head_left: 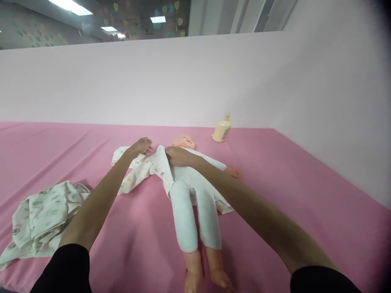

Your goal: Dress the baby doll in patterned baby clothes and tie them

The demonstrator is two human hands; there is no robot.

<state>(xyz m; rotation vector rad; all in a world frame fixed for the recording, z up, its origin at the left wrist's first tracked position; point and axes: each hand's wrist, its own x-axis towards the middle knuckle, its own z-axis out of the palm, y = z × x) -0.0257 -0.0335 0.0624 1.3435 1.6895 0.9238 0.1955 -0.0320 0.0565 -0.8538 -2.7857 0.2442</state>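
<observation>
A baby doll (183, 203) with a white cloth body lies on its back, feet towards me. A white baby shirt (134, 179) with a small print is on its left-hand side as I see it, and part of the shirt spreads under the body. My right hand (179, 156) is closed on the shirt's front edge over the doll's chest. My left hand (142, 146) hovers by the shirt's sleeve, fingers loosely bent and apart, with nothing visible in them. The doll's far arm (233, 172) lies bare of the shirt.
A cream pump bottle (221, 129) stands near the back wall (137, 85). At the left lies a crumpled white cloth (49, 215) with a green print. Pink sheeting (128, 244) covers the surface, and a white wall (342, 114) borders it on the right.
</observation>
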